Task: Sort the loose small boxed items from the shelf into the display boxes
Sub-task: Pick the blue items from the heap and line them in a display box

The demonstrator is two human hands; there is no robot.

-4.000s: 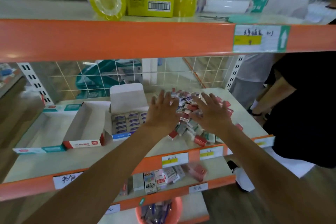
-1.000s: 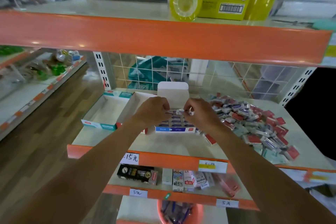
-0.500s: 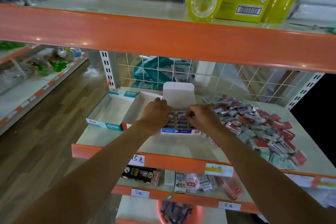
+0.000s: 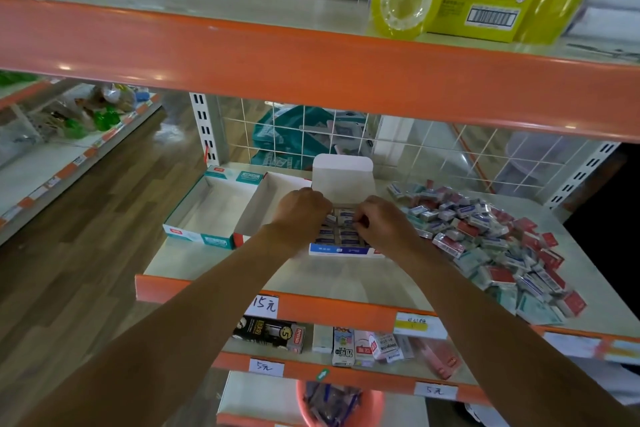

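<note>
Right hand (image 4: pixel 381 224) grip pinching small box (image 4: pixel 347 215) into blue display box (image 4: pixel 343 248), left hand (image 4: pixel 300 211) grip can't tell; next probably reach loose pile (image 4: pixel 491 239)

Bare shelf (image 4: pixel 221 265) before blue display box (image 4: pixel 341 249), box pile (image 4: pixel 485 239) crowding right, upper shelf (image 4: pixel 311 73) overhead

1. 1 view only: a wide-angle camera on the person's head, looking forward and down along both forearms (image 4: pixel 214 288).
2. It faces the middle shelf (image 4: pixel 346 276) from its open front, close in; the fingers (image 4: pixel 362 218) sit near frame centre, at arm's reach.
3. Above the fingers the upper shelf edge (image 4: pixel 242 55) crosses the whole frame; below them a lower shelf (image 4: pixel 346 378) shows; left of them the aisle floor (image 4: pixel 86 253) runs away.
</note>
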